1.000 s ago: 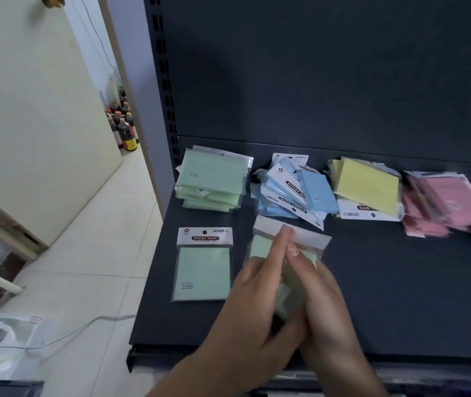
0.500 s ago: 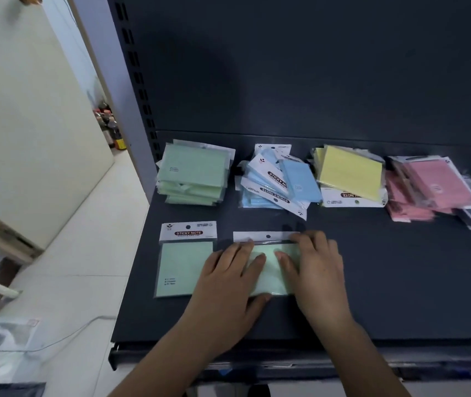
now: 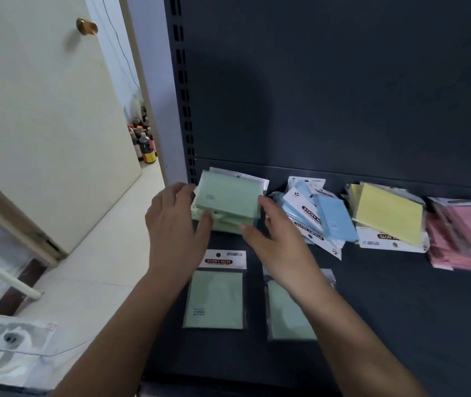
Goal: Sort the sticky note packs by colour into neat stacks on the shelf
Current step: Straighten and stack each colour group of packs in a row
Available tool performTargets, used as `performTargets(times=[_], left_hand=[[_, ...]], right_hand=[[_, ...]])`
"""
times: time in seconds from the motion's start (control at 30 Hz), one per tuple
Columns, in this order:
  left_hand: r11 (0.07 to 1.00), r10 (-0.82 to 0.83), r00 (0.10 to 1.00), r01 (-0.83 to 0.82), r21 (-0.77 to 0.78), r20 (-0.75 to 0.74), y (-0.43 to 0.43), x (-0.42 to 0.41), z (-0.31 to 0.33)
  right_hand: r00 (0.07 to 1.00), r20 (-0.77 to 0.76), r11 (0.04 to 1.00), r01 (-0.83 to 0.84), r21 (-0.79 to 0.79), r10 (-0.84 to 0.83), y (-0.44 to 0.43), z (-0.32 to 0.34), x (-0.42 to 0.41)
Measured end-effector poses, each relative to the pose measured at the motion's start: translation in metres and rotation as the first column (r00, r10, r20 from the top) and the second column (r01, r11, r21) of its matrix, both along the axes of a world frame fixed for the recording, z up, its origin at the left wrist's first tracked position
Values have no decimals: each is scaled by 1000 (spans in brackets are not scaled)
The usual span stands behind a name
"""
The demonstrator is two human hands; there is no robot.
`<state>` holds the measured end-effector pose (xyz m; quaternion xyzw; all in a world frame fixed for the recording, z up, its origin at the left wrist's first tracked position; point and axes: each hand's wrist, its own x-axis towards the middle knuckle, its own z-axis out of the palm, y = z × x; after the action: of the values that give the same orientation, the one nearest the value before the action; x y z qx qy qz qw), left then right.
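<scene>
Green stack (image 3: 230, 197), left grip (image 3: 174, 224), right grip (image 3: 275, 245)

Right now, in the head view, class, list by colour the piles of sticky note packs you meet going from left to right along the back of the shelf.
green pile → blue pile → yellow pile → pink pile
</scene>
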<state>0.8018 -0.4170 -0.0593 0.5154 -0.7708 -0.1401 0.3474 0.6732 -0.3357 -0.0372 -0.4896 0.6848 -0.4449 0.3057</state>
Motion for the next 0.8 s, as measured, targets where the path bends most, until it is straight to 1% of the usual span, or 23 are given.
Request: performTargets(times=[0.03,0.07,0.1,0.17,0.23,0.27,0.33,0.37,0.4,0.47,0.5,0.53,0.57,0.63,0.67,0.7,0.73,0.77,0.8], left_hand=[[999,16,998,-19,42,66,-7,-1,-2],[995,18,993,-29,93,117,-12,-3,-4],[990,11,991,-30,141,133,-15,-4,-6],[981,-4,997,-11,192,79,-17,-6,-11],[987,2,1000,-4,158,11,-14,-5,-15],[990,17,999,-12,137,-34,-11,-5,-14],[990,45,979,-17,141,-199,-4,-3,-12],[987,60,949,-10,160,-308,0,-2,-10],[979,83,900,7,204,-429,5,-1,-7],[941,144,741,103,323,-655,14,2,-1],[911,169,652,182,369,-739,19,4,1],[886,174,588,257,387,-790,23,7,2],[861,157,546,332,384,-823,28,10,1],[821,85,522,446,357,-848,37,17,-1],[793,37,517,506,340,-855,41,20,-3],[749,-8,504,576,329,-864,46,23,-4],[692,-54,502,642,330,-863,50,25,-5],[627,-95,516,696,351,-851,55,26,-5],[566,-130,536,731,382,-834,60,26,-6]], right_hand=[[1000,6,1000,7,8,-7,-9,-1,4],[998,47,999,33,13,-34,-16,-2,8],[992,105,998,66,22,-68,-22,-3,11],[968,204,990,139,35,-143,-26,-5,15],[943,264,980,197,42,-201,-25,-9,17],[926,306,975,219,40,-220,-23,-10,18],[889,391,968,249,21,-238,-18,-14,24],[874,422,965,262,11,-242,-14,-17,27],[857,450,959,282,-4,-250,-9,-19,32],[801,535,934,351,-60,-267,2,-23,45],[757,592,911,404,-88,-278,8,-25,50],[702,648,880,464,-104,-294,13,-27,53],[640,700,844,527,-100,-317,18,-28,54],[500,784,776,630,-38,-367,26,-29,49],[441,813,762,647,6,-380,30,-30,44],[402,831,768,639,46,-384,35,-30,38],[390,840,788,612,68,-376,39,-30,32],[414,837,816,575,64,-357,45,-30,27],[470,816,844,535,39,-336,51,-30,22]])
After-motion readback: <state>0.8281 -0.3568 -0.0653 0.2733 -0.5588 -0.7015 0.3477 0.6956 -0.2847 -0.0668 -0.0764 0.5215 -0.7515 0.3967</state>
